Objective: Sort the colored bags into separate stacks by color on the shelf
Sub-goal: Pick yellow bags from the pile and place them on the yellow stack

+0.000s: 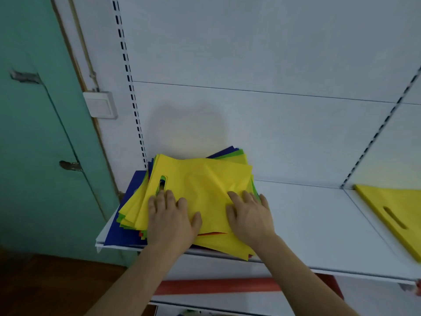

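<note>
A mixed pile of flat bags lies at the left end of the white shelf (314,224). Its top yellow bag (205,181) has a cut-out handle slot on the left side. Blue (127,226), green (232,153) and a sliver of red (211,234) bags stick out underneath. My left hand (169,216) lies flat on the yellow bag near the slot, fingers straight. My right hand (249,214) presses flat on the bag's right front part, where the fabric is creased. A separate yellow bag (396,215) lies alone at the shelf's right end.
The shelf's white back panel (250,110) rises behind the pile, with slotted uprights left and right. A green door (41,133) and a wall switch (100,105) stand to the left. A red strip (218,286) shows on the lower shelf.
</note>
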Tool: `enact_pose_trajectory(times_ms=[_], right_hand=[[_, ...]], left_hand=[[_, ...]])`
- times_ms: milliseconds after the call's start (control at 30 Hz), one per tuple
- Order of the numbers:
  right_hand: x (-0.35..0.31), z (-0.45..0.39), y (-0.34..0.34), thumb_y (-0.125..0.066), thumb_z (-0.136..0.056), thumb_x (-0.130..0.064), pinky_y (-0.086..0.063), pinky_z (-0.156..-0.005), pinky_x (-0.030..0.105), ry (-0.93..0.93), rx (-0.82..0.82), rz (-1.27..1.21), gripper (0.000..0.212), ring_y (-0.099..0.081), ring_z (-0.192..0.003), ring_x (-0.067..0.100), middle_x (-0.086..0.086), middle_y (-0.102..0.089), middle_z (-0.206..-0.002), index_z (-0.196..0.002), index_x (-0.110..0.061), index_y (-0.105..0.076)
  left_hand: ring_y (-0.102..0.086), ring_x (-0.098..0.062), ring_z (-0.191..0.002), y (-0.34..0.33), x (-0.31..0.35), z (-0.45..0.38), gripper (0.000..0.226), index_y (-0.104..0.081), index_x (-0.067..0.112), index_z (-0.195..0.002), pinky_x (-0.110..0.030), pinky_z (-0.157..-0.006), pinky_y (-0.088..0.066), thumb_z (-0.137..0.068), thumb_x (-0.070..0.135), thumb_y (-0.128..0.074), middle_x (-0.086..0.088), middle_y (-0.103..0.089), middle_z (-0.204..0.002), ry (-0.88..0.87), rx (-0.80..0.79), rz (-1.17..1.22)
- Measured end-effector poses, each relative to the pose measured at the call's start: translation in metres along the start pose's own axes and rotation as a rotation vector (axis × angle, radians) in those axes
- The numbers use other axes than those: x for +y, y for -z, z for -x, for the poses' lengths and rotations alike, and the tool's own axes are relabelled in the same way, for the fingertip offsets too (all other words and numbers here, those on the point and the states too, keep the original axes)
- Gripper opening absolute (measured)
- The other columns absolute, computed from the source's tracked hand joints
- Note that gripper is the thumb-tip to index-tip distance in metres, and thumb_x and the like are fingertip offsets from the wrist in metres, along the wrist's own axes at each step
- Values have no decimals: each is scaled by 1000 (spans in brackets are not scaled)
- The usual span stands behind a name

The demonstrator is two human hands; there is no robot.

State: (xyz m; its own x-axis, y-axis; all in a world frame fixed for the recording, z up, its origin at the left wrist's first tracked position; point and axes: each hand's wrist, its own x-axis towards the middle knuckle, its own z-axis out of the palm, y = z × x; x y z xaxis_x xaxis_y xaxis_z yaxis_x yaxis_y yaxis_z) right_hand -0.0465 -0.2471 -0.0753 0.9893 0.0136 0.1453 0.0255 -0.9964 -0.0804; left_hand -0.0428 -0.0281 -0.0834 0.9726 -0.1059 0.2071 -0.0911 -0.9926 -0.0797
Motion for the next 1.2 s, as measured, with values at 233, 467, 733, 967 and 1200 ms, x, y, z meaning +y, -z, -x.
enact_pose_trajectory(times_ms=[233,467,733,967,1200], right_hand=[[-19,13,28,-52,-100,-10,-34,-118,33,144,49,-513,59,-53,-137,21,-4,-55,-153,-155,-29,-48],[0,-6,87,-79,-83,-64,-59,-94,49,-645,-86,-1263,80,-66,-114,30,4,-62,-130,-145,-21,-54],[18,-41,87,-96,-75,-27,-62,-81,47,-605,-198,-1183,55,-72,-93,34,14,-71,-106,-110,-2,-61],[35,-38,76,-70,-88,-19,-37,-54,30,-216,159,-514,11,-60,-74,22,-1,-63,-73,-80,-19,-63],[65,-6,72,-76,-91,-44,-56,-71,37,-255,468,-1017,12,-68,-82,6,-21,-73,-90,-96,-52,-68]], left_hand=[[-18,-40,-157,-3,4,4,76,-53,20,-140,-63,-124,-11,-98,64,-8,-22,-35,-164,-19,-10,-56],[-10,-37,-160,-4,4,5,72,-40,20,-153,-65,-125,-6,-104,62,-8,-19,-25,-170,-32,-37,-56],[-15,-35,-159,2,9,7,71,-37,18,-158,-65,-124,-8,-106,60,-11,-13,-29,-169,-93,-65,-44],[-18,-36,-157,18,-4,-10,69,-37,19,-157,-55,-127,-18,-103,61,-32,-14,-28,-168,-18,3,128],[-61,-26,-124,53,-30,-59,48,-51,26,-144,-47,-97,-54,-100,34,-66,1,-63,-137,353,167,1248]])
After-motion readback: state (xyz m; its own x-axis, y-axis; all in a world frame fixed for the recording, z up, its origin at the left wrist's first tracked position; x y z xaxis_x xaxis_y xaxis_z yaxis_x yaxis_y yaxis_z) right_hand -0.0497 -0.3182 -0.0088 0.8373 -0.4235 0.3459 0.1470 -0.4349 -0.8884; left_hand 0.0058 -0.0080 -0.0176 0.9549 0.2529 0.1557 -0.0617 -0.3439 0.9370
